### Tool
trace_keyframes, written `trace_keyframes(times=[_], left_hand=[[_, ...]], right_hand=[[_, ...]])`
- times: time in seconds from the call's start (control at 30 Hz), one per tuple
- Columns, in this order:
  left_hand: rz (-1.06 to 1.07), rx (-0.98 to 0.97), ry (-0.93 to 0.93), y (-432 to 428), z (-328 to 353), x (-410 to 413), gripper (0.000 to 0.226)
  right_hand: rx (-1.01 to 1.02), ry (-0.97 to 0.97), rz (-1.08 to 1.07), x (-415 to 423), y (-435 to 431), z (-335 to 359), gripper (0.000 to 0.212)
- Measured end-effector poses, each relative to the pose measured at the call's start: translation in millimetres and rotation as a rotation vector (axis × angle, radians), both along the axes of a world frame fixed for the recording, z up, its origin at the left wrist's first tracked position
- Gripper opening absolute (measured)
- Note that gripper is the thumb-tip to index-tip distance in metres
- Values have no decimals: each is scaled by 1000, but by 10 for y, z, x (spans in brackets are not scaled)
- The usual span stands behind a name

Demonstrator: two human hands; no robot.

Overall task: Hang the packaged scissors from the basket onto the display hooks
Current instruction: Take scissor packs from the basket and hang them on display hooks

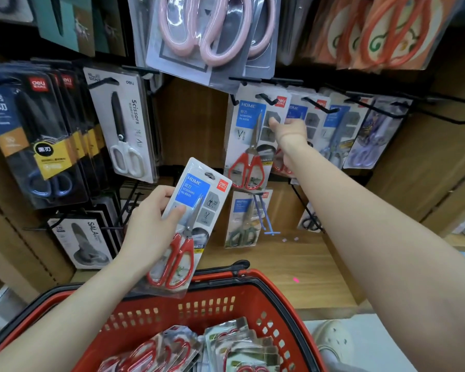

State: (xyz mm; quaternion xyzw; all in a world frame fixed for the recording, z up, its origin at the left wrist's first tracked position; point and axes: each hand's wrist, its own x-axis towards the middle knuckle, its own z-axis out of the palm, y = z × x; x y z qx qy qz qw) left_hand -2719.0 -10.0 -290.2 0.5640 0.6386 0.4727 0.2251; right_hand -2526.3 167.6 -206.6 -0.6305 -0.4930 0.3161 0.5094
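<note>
My left hand [156, 226] grips a pack of red-handled scissors [192, 210]. The thumb lies across the front of the blue label and the fingers are curled behind the card. The pack is tilted, its hang hole up and to the right, and it is held in the air just above the far rim of the red basket [253, 277]. My right hand [287, 130] reaches up to the display wall and pinches the right edge of a hanging pack [249, 146] of the same kind. Its thumb is on the front and its fingers are tucked behind. That pack hangs from a black hook [266, 99], with more like it on the hooks to its right. More packs [172, 350] lie heaped in the basket's near end, some with red handles and some greenish. On the left of the wall hangs a white-handled pair [126, 130], and pink-handled pairs [207, 36] hang along the top edge
</note>
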Motion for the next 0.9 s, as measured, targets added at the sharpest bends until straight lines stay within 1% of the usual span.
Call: trace_keyframes(times=[0.07, 0.13, 0.17, 0.23, 0.3, 0.37, 0.43, 0.5, 0.6, 0.67, 0.73, 0.77, 0.87, 0.9], left_hand=[[-4, 3, -36, -18, 11, 27, 11], [-5, 4, -83, -36, 25, 70, 7], [-5, 5, -106, -48, 29, 96, 5], [-13, 13, -155, -71, 32, 159, 4], [-27, 11, -196, -110, 25, 247, 4], [-57, 9, -215, -160, 1, 365, 5], [-100, 24, -225, -200, -33, 500, 6], [-152, 42, -219, -233, -46, 651, 6], [-215, 78, -149, -237, -21, 907, 5], [-241, 106, -98, -196, 17, 1075, 18], [-253, 123, -53, -112, 60, 1198, 30], [-254, 140, -32, -51, 81, 1232, 32], [-222, 214, 67, 192, 133, 1197, 21], [-199, 226, 108, 294, 145, 1146, 21]], right_hand=[[24, -5, -46, 3, -152, -8, 43], [140, -97, -50, 1, -440, -56, 40], [188, -156, -4, -1, -624, -104, 36], [179, -188, 174, 6, -983, -260, 33], [79, -102, 383, 42, -1288, -411, 37], [-13, 54, 558, 106, -1505, -507, 31], [-86, 151, 619, 205, -1647, -583, 27], [-97, 215, 578, 339, -1739, -650, 26], [-16, 270, 430, 582, -1774, -660, 20], [70, 269, 321, 761, -1750, -596, 15], [149, 259, 234, 934, -1690, -505, 15], [178, 240, 194, 1013, -1648, -449, 16], [240, 160, 107, 1172, -1450, -300, 15], [256, 135, 90, 1189, -1378, -257, 15]])
